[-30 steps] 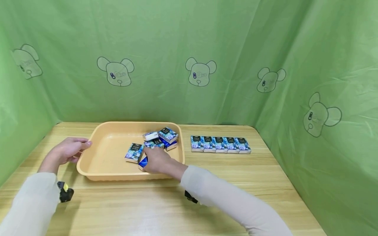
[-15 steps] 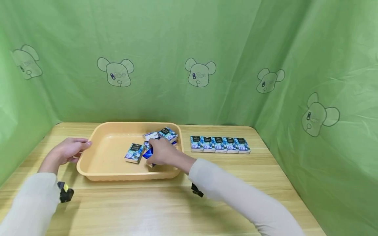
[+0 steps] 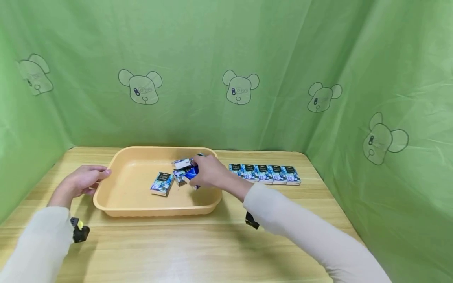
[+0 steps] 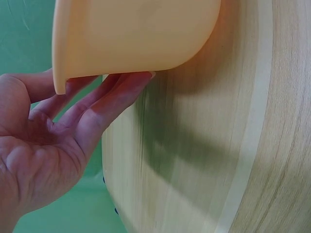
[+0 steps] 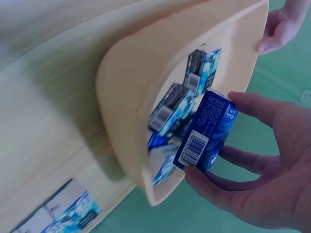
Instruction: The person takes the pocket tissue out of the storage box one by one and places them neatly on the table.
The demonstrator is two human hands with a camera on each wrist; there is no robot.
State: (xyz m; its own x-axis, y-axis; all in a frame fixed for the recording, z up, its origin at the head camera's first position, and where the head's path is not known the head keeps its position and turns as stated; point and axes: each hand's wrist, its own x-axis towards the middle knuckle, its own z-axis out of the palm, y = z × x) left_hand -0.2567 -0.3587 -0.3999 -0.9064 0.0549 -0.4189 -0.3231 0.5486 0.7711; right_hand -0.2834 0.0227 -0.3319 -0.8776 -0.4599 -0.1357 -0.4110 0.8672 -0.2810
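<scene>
Blue packet (image 5: 206,128) pinched at opposite ends by right hand (image 3: 212,173), fingers and thumb drawn in, poised over tray (image 3: 155,213) right half. Likely light, slightly soft, creasable; ends best gripped gently. Tray rim clasped by left hand (image 3: 83,181). Loose packets (image 3: 162,184) crowded nearby; path to neat row (image 3: 263,173) on worktop (image 3: 159,247) blocked by tray's right wall.

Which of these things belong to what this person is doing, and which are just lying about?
Part of the job, it seems:
blue pack, in the right grip
tray, held by the left grip
loose packs in the tray
row of five packs

Just around it:
curtain
wrist cameras
table, merely the surface
</scene>
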